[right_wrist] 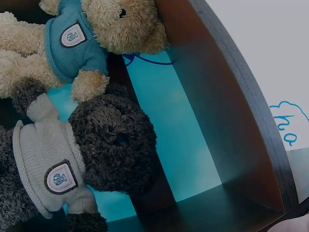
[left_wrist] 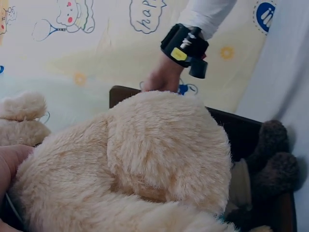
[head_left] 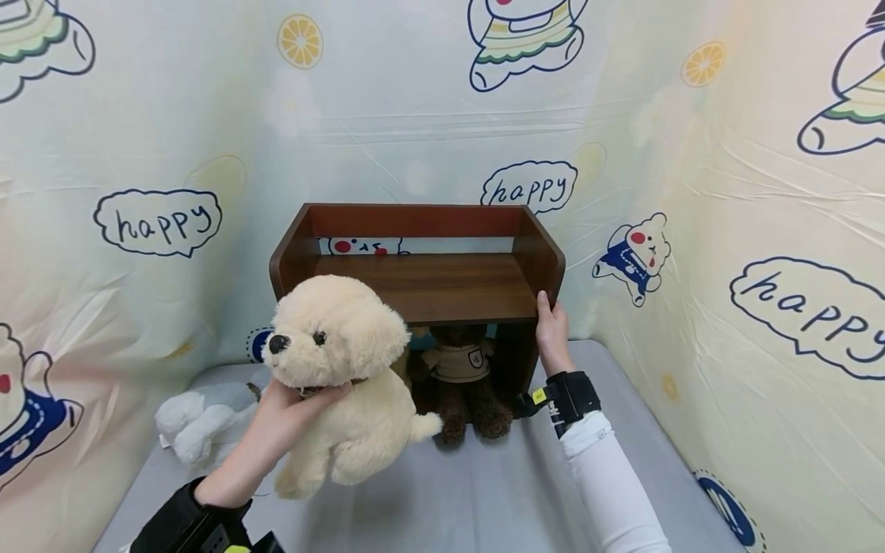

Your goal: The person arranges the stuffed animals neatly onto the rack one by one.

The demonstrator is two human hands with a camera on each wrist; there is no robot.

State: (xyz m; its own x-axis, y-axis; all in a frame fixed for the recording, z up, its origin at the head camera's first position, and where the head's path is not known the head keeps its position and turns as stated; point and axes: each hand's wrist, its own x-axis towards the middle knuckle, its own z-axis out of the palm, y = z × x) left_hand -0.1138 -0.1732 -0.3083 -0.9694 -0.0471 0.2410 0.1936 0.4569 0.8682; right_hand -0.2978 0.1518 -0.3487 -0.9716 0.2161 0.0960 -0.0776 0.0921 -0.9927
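Note:
My left hand (head_left: 283, 421) grips a cream plush dog (head_left: 369, 418) under its head, holding it up before the left part of a brown wooden shelf (head_left: 442, 288). The dog's fur fills much of the left wrist view. My right hand (head_left: 553, 338) holds the front edge of the shelf's right side panel. In the lower compartment sits a dark brown teddy bear (right_wrist: 116, 140) in a beige sweater. Beside it, in the right wrist view, is a tan teddy bear (right_wrist: 72, 41) in a blue sweater, mostly hidden behind the dog in the head view.
A white and grey plush toy (head_left: 203, 422) lies at the left on the grey-covered table (head_left: 456, 499). Printed curtains (head_left: 415, 138) hang behind and on both sides. The shelf's upper board (head_left: 442, 296) has a raised back rail.

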